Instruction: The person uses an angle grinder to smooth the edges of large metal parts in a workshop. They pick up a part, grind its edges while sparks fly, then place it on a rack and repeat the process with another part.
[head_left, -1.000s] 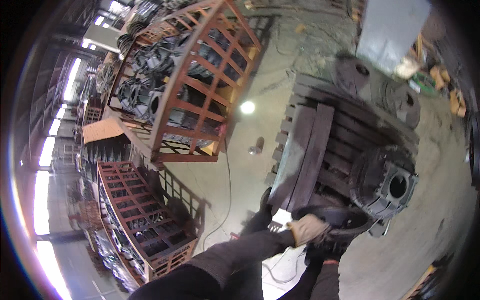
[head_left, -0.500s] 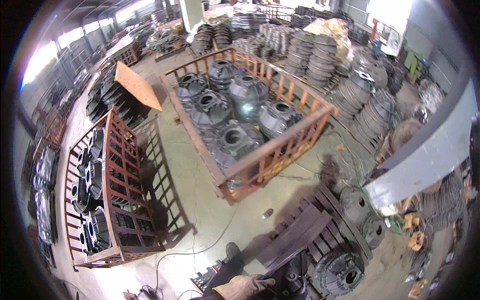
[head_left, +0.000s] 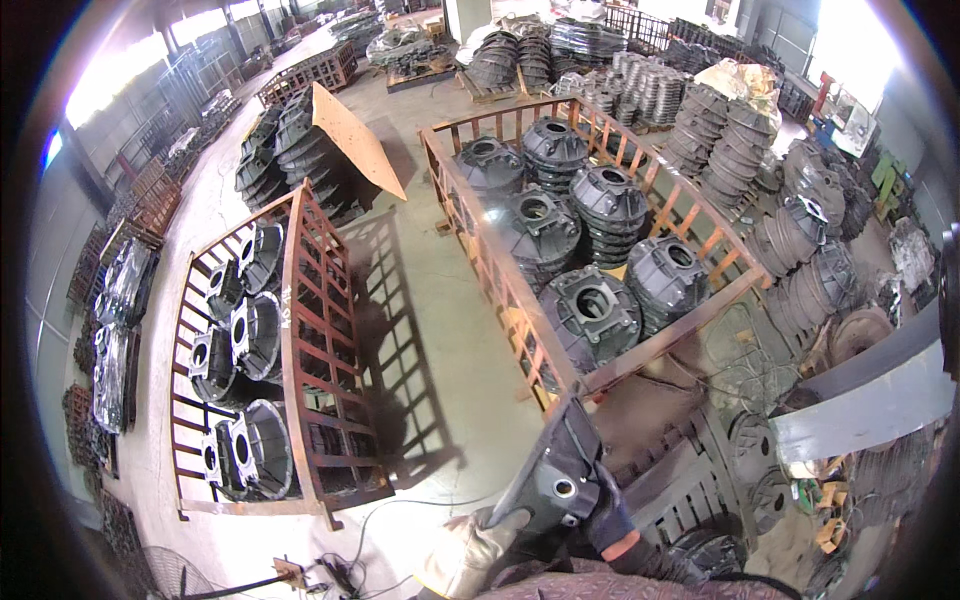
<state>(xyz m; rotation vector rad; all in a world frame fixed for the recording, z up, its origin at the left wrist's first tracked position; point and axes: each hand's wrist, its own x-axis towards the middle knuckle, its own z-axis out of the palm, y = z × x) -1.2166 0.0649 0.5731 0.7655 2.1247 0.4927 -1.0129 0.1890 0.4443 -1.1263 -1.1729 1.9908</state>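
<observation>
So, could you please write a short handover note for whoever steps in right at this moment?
Left hand, in a light work glove, grips the lower edge of the dark cast housing. Right hand, in a dark glove with an orange cuff, holds its right side. The housing is lifted, tilted, just short of the orange crate of stacked housings. It is not yet set down anywhere.

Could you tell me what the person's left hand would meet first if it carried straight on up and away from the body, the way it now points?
Likely the orange metal crate: the left hand grips a dark casting whose top edge already nears the crate's corner, though depth is unclear.
</observation>
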